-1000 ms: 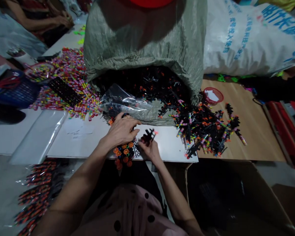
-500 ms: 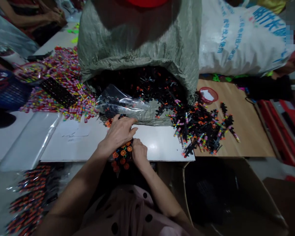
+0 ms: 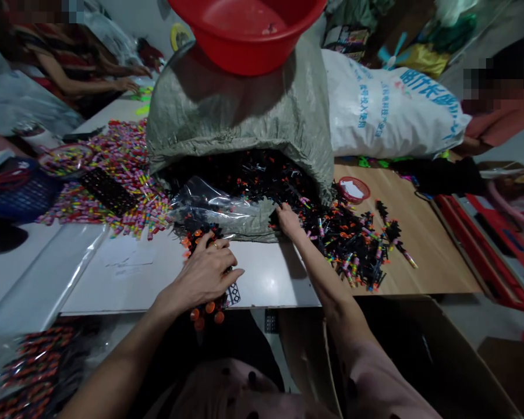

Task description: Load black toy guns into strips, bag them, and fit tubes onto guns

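Note:
My left hand (image 3: 212,265), with a ring on one finger, lies over a bundle of black pieces with orange round ends (image 3: 210,308) at the white table's front edge. Its fingers are apart and bent over the bundle. My right hand (image 3: 289,221) reaches to the mouth of the grey-green sack (image 3: 240,116), among black and orange small parts (image 3: 353,233); its fingertips are hidden in them. A clear plastic bag (image 3: 213,201) lies at the sack's opening, beyond my left hand.
Pink and yellow small pieces (image 3: 117,151) are heaped at left beside a blue basket (image 3: 21,192). A red basin (image 3: 248,35) tops the sack. Right are a white sack (image 3: 384,110), a small red basket (image 3: 353,189) and an open carton (image 3: 432,349). Two people sit nearby.
My right hand has left the bundle and moved forward and right to the black parts at the sack mouth. My left hand stays on the bundle. The camera view has tilted up.

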Demonstrator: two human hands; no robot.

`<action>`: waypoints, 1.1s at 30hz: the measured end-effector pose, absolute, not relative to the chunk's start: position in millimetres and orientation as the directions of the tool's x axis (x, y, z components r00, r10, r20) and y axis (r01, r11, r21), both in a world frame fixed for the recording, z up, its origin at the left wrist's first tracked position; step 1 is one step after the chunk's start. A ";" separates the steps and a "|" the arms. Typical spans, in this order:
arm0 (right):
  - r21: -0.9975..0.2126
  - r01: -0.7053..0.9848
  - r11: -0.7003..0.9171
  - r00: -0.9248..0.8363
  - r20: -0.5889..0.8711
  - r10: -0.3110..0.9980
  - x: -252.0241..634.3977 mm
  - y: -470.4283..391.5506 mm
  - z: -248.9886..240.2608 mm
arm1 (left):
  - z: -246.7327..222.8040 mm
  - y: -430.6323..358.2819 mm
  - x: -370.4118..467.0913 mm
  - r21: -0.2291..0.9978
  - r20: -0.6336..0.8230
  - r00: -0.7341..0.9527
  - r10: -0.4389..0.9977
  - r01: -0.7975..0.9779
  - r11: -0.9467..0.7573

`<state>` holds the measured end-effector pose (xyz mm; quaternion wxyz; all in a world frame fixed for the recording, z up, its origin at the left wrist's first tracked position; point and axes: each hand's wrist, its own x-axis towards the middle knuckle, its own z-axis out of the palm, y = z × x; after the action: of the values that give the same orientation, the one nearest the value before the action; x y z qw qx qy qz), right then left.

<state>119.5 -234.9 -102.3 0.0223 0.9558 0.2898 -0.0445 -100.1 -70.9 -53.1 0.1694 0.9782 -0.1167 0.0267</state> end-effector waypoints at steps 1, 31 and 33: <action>0.012 0.576 -0.817 0.814 -0.102 0.572 112.8 -233.8 -104.4 | -53.8 -67.8 -97.3 0.330 0.086 0.973 -0.215 -0.231 -0.915; -0.192 0.236 -0.953 0.969 -0.028 0.245 130.8 -224.7 -83.6 | -59.8 -56.8 -80.9 0.306 0.150 0.985 -0.089 -0.132 -0.943; -0.131 0.106 -0.986 0.993 -0.031 0.110 154.8 -238.4 -80.6 | -60.3 -57.5 -80.9 0.306 0.149 0.985 -0.085 -0.128 -0.943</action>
<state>154.8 -238.4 -80.6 -0.0645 0.9963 0.0542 -0.0189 -80.9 -57.5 -60.3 0.1593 0.9834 -0.0543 0.0671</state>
